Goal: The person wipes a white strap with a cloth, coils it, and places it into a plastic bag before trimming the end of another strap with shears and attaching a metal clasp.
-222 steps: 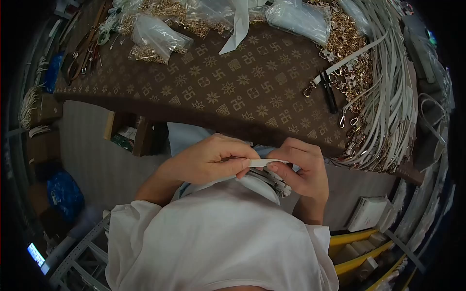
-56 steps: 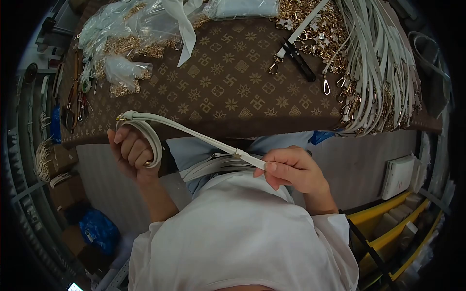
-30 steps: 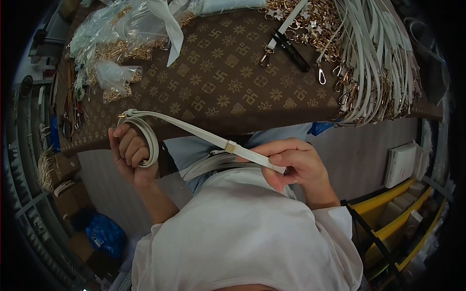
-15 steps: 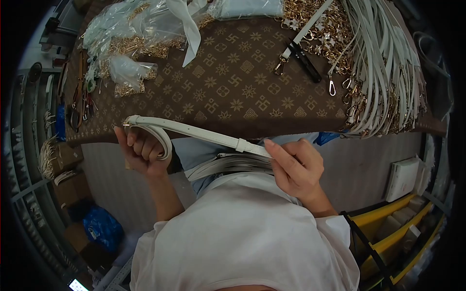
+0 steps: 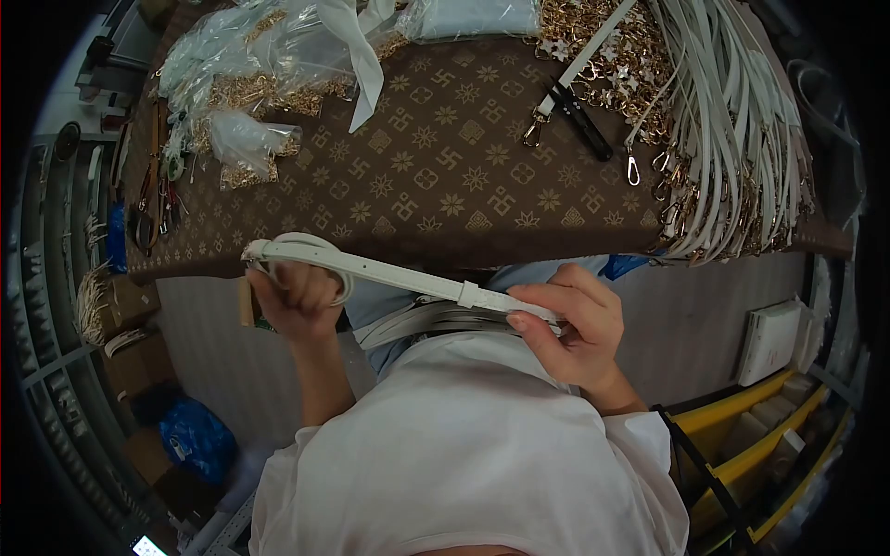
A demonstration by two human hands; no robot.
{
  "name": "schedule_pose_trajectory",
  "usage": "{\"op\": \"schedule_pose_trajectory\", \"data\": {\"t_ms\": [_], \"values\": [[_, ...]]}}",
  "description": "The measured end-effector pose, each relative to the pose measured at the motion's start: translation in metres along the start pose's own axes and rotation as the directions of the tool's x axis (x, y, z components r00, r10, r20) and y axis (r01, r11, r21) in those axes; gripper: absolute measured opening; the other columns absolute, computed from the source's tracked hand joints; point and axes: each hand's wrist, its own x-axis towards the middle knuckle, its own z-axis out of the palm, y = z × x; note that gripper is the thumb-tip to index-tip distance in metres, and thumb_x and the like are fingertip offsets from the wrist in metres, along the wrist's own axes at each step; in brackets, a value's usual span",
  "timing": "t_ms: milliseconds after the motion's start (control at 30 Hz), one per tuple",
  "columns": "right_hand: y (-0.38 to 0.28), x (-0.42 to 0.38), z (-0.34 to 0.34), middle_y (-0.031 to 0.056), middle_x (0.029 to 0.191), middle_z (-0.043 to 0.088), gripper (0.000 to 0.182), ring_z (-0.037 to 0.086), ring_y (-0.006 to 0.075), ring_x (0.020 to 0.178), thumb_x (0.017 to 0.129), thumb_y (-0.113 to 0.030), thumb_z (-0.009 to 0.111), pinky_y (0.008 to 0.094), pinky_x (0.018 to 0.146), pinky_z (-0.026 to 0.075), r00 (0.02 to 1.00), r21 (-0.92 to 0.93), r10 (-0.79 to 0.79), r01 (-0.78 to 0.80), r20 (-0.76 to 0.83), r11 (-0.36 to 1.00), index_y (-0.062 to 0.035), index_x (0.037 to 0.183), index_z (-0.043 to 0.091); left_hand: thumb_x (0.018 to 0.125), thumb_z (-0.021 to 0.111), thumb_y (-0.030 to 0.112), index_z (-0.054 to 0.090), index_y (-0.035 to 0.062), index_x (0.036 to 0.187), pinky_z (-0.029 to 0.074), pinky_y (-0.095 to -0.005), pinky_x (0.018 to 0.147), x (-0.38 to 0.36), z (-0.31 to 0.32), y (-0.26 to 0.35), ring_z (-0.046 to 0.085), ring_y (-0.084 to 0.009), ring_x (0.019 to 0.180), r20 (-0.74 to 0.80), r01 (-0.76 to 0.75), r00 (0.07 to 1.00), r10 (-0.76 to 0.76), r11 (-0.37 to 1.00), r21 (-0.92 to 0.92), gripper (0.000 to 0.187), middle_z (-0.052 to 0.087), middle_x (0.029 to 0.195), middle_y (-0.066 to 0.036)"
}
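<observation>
A white strap (image 5: 399,275) with punched holes and a keeper loop stretches between my hands, just in front of the table edge. My left hand (image 5: 301,301) is closed on its left end, where a small metal fitting shows; part of the strap curls in a loop around those fingers. At the other end, my right hand (image 5: 575,324) pinches the strap between thumb and fingers, just past the keeper. More white straps (image 5: 436,317) lie across my lap, below the stretched one.
On the patterned brown tablecloth (image 5: 445,176) lie black thread snips (image 5: 582,120), a strap with a gold clasp (image 5: 534,130), a heap of gold hardware (image 5: 612,69), a bundle of white straps (image 5: 732,139) and plastic bags (image 5: 250,139). Yellow bins (image 5: 742,454) stand at lower right.
My left hand has shifted right and slightly down with the strap's end. My right thumb has moved to below the strap, and the strap's loop lies higher behind my left fingers.
</observation>
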Motion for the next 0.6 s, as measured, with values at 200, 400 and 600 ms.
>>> {"op": "schedule_pose_trajectory", "data": {"t_ms": [200, 400, 600], "values": [[-0.003, 0.005, 0.007, 0.0035, 0.062, 0.049, 0.025, 0.044, 0.0125, 0.046, 0.062, 0.0, 0.072, 0.0245, 0.04, 0.032, 0.999, 0.015, 0.001, -0.001, 0.042, 1.0, -0.0033, 0.086, 0.066, 0.066, 0.077, 0.029, 0.056, -0.0004, 0.096, 0.026, -0.0178, 0.05, -0.006, 0.018, -0.062, 0.038, -0.0025, 0.057, -0.134, 0.169, 0.985, -0.106, 0.707, 0.687, 0.047, 0.048, 0.071, 0.005], [-0.004, 0.008, 0.013, 0.0033, 0.062, 0.048, 0.023, 0.045, 0.0139, 0.047, 0.063, 0.0, 0.071, 0.0265, 0.04, 0.034, 0.995, -0.079, -0.051, 0.058, 0.09, 0.995, -0.0036, 0.084, 0.063, 0.066, 0.08, 0.02, 0.054, 0.0018, 0.101, 0.03, -0.0167, 0.054, -0.003, 0.039, -0.079, 0.039, -0.0013, 0.062, -0.068, 0.255, 0.951, -0.302, 0.638, 0.726, 0.048, 0.047, 0.073, 0.005], [-0.002, 0.013, 0.016, 0.0033, 0.063, 0.049, 0.02, 0.047, 0.0149, 0.049, 0.066, -0.001, 0.069, 0.0278, 0.041, 0.037, 0.989, -0.082, -0.07, 0.081, 0.131, 0.993, -0.0032, 0.083, 0.062, 0.08, 0.064, 0.007, 0.055, 0.0015, 0.095, 0.04, -0.0182, 0.059, 0.003, 0.046, -0.077, 0.049, -0.004, 0.069, -0.104, 0.169, 0.984, -0.144, 0.57, 0.804, 0.018, 0.054, 0.081, -0.001]]}}
